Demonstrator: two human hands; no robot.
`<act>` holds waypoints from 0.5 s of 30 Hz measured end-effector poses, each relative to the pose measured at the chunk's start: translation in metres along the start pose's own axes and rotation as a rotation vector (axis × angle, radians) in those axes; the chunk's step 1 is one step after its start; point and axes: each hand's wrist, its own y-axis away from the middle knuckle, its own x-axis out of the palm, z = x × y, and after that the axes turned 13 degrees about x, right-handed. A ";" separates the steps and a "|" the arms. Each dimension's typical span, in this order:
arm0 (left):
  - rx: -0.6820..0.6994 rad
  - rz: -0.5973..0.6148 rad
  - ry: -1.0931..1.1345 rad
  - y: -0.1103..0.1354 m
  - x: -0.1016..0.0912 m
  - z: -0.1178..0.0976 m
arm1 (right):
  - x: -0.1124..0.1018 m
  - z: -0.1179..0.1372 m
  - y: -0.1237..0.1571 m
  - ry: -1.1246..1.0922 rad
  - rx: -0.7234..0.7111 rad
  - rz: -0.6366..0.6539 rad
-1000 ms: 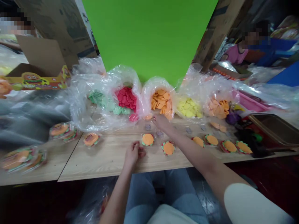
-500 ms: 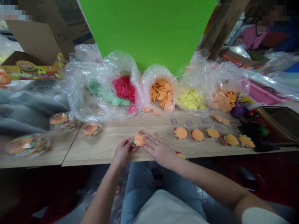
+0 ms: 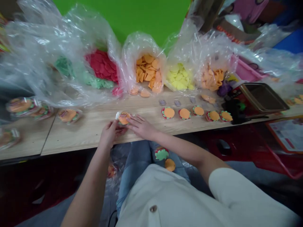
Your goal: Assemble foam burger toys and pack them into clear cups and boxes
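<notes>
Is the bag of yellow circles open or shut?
Open: the clear plastic bag gapes wide, showing the yellow circles inside.

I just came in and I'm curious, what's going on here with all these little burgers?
A person holds a small burger-shaped piece, orange with a green and red edge, in their left hand. Their open right hand is right beside it. More burger pieces sit in a row on the wooden table. Behind them, clear plastic bags hold red, orange and yellow discs. A green piece and an orange disc lie on the person's lap.
</notes>
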 end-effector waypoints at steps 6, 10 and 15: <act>0.232 -0.155 -0.428 0.053 -0.016 0.010 | -0.002 -0.001 -0.001 0.009 0.017 0.061; -0.116 0.231 -0.117 0.106 0.003 0.045 | -0.003 -0.001 -0.001 0.046 0.014 0.061; -0.433 0.500 0.305 0.130 0.047 0.087 | -0.004 -0.001 -0.001 0.110 0.020 0.063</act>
